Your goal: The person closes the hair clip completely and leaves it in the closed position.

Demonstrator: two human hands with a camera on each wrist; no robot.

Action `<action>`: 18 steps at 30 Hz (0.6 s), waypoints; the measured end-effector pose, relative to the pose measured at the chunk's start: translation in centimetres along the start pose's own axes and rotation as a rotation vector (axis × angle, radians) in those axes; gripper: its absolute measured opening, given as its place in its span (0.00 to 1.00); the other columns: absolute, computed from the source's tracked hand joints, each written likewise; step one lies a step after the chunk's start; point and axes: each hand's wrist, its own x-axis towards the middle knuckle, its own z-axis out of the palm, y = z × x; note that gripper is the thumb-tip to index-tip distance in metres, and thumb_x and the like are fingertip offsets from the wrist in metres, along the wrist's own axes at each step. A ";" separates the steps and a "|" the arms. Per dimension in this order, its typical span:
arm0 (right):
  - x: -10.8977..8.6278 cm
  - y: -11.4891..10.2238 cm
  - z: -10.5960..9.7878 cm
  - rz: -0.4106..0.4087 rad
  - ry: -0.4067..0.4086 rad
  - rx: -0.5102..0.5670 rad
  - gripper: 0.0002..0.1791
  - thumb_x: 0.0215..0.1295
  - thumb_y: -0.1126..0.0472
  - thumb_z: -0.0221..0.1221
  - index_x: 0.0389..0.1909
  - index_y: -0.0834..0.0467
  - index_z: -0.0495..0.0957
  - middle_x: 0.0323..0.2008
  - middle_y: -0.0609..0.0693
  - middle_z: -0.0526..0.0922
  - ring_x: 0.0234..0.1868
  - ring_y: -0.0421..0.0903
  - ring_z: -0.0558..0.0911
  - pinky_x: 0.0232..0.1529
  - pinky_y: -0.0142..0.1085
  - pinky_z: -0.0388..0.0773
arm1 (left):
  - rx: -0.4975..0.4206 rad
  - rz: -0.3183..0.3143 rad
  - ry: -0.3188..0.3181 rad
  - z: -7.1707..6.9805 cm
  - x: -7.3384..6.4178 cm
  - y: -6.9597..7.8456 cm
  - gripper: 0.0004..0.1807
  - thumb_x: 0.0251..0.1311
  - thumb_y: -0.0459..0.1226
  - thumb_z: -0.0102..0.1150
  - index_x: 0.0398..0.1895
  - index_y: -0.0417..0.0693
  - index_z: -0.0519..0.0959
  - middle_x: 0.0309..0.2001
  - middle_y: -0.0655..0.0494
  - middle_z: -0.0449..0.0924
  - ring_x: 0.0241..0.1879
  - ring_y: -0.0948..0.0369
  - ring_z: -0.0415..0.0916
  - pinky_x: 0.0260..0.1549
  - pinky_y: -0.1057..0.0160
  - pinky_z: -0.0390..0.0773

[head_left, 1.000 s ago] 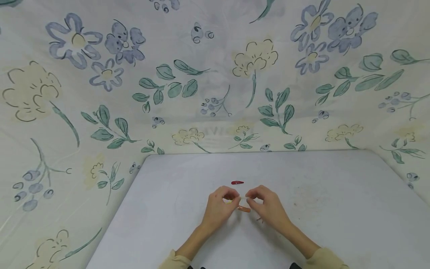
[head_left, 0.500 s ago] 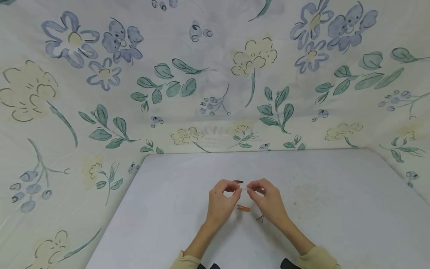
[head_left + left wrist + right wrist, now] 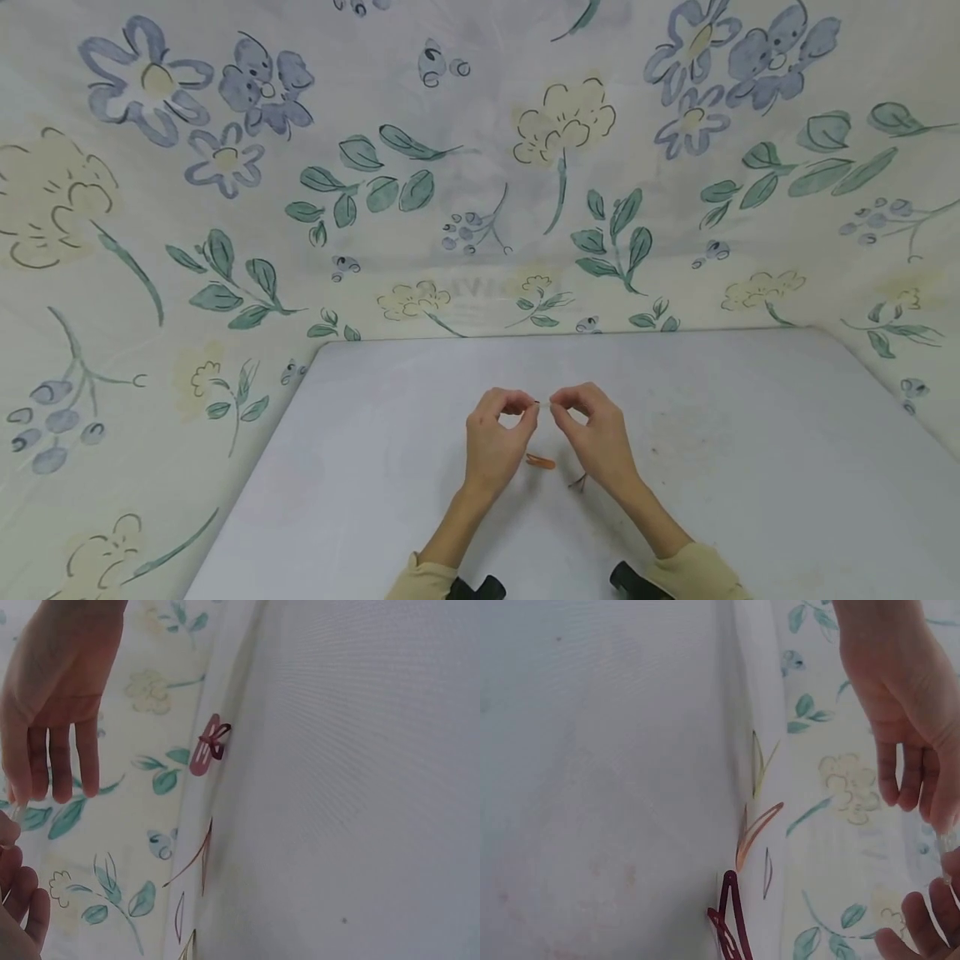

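Note:
My left hand (image 3: 495, 442) and right hand (image 3: 598, 433) face each other above the white table. Between their thumbs and fingertips they pinch the two ends of one small pale strip (image 3: 544, 405); in the right wrist view the strip (image 3: 946, 847) looks translucent, its kind unclear. Under the hands lie an orange snap hair clip (image 3: 540, 462) and a dark reddish hair clip (image 3: 578, 482). The left wrist view shows that the reddish clip (image 3: 204, 754) carries a small bow. A yellow hair clip (image 3: 761, 769) stands out in the right wrist view; the left hand hides it from the head camera.
A thin purple clip (image 3: 767, 874) lies farther off on the white table (image 3: 750, 467). Flower-patterned cloth (image 3: 480, 167) hangs behind and beside the table. Black wrist devices (image 3: 633, 581) sit near both sleeves.
Both hands have risen away from the table and moved slightly forward, still pinching the pale strip. They now cover most of the red clip at the back; the orange clip shows more fully.

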 end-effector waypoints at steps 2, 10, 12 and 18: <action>0.1 0.1 0.1 -0.012 0.006 0.004 0.05 0.62 0.70 0.64 0.37 0.60 0.82 0.36 0.49 0.80 0.41 0.45 0.80 0.54 0.46 0.79 | -0.001 0.001 0.012 0.0 0.1 -0.1 0.03 0.55 0.33 0.68 0.31 0.44 0.83 0.30 0.58 0.80 0.33 0.61 0.77 0.37 0.65 0.77; -0.1 0.6 0.4 -0.019 0.045 -0.004 0.06 0.61 0.72 0.64 0.37 0.60 0.82 0.36 0.49 0.80 0.40 0.45 0.80 0.53 0.46 0.80 | -0.016 -0.017 0.012 0.4 0.0 -0.1 0.03 0.54 0.32 0.67 0.31 0.42 0.83 0.30 0.56 0.80 0.34 0.58 0.77 0.37 0.64 0.77; -0.2 0.7 0.5 -0.009 0.050 -0.008 0.06 0.61 0.72 0.64 0.37 0.61 0.82 0.36 0.50 0.80 0.40 0.46 0.80 0.53 0.46 0.80 | -0.007 -0.012 0.006 0.5 -0.1 -0.2 0.02 0.54 0.32 0.67 0.31 0.42 0.83 0.30 0.56 0.80 0.34 0.58 0.77 0.37 0.65 0.77; -0.4 0.6 0.8 -0.020 0.056 -0.032 0.06 0.61 0.70 0.65 0.38 0.61 0.82 0.36 0.50 0.80 0.40 0.46 0.80 0.53 0.48 0.80 | 0.025 -0.002 0.006 0.3 -0.1 -0.2 0.03 0.53 0.30 0.67 0.30 0.44 0.83 0.31 0.57 0.80 0.35 0.60 0.77 0.37 0.64 0.78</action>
